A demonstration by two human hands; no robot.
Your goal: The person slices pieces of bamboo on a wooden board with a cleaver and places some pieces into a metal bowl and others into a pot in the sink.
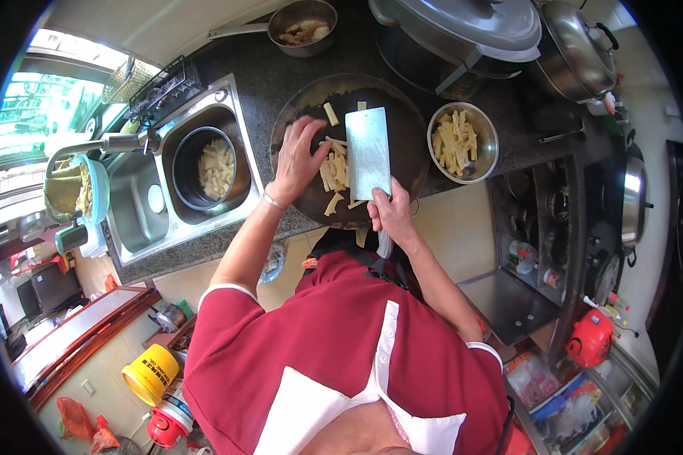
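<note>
My right hand [394, 211] grips the handle of a broad cleaver [367, 151], its blade lying flat-side up over a round, dark chopping board [408, 133]. Fingers apart and holding nothing, my left hand [300, 153] hovers at the board's left side, beside a pile of pale cut vegetable strips [334, 169]. The blade hides part of that pile. Farther back on the board lies a short thick piece [331, 114], and another pale piece [362, 106] shows just beyond the blade's far end. More strips fill a steel bowl [493, 149] right of the board.
At left, a double steel sink [139, 199] holds a dark pot [177, 187] with pale pieces in water. A small saucepan [304, 51] with food stands behind the board. A large lidded cooker [432, 51] stands at back right, and a stove [600, 227] is at far right.
</note>
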